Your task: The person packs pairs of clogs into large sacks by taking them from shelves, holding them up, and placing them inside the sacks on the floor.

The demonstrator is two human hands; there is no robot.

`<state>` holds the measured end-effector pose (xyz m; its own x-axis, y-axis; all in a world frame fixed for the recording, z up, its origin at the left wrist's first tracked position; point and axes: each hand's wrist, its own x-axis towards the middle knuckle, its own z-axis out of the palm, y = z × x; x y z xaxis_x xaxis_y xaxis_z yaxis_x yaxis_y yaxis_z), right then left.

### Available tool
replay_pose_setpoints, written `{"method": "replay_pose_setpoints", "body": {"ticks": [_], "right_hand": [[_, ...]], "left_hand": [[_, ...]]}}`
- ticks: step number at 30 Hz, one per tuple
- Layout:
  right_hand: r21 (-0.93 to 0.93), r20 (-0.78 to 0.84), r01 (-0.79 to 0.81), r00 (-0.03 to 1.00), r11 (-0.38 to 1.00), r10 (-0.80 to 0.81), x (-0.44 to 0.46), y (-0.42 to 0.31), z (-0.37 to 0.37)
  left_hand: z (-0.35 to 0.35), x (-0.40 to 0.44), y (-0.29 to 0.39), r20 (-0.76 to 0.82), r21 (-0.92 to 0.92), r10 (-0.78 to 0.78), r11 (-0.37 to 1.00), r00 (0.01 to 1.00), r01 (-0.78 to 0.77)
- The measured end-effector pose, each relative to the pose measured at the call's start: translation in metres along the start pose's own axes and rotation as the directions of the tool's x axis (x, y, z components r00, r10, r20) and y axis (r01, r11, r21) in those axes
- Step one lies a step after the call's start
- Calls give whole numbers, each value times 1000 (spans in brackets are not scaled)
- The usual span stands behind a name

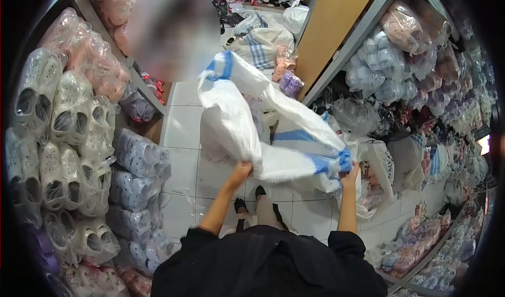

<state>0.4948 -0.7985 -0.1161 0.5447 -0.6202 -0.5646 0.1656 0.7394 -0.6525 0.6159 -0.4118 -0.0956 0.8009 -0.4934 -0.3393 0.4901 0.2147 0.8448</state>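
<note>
Sack [286, 163]: I'm holding it wide, even tension helping.
Left hand [243, 171]: clamping its near rim.
Right hand [349, 176]: clamping its bunched corner.

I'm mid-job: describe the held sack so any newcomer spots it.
Find the white tiled floor between rows of bagged shoes. There, a white sack with blue bands gapes open. Unlike the striped sack beyond, it is gripped by the left hand and right hand.

No text, label, brand, number or sign is legible anywhere in this view.
</note>
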Motion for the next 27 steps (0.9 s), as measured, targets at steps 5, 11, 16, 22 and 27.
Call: {"method": "replay_pose_setpoints", "body": {"ticks": [5, 11, 16, 22, 27], "right_hand": [[-193, -173, -4, 984, 981, -30, 33, 40, -72], [-496, -385, -192, 923, 847, -16, 50, 68, -105], [-696, -402, -233, 910, 680, -100, 67, 68, -120], [-967, -36, -190, 760, -169, -649, 44, 61, -49], [-809, 470, 173, 765, -562, -441, 51, 95, 3]], "left_hand": [[-38, -89, -96, 204, -202, -581, 762, 788, 615], [-57, -97, -132, -109, -46, -685, 727, 720, 685], [-101, -53, -163, -787, 224, -153, 832, 598, 507], [-100, 26, -130, -577, 765, 246, 496, 779, 410], [-57, 83, -136, -341, 917, 6, 224, 940, 331]]}}
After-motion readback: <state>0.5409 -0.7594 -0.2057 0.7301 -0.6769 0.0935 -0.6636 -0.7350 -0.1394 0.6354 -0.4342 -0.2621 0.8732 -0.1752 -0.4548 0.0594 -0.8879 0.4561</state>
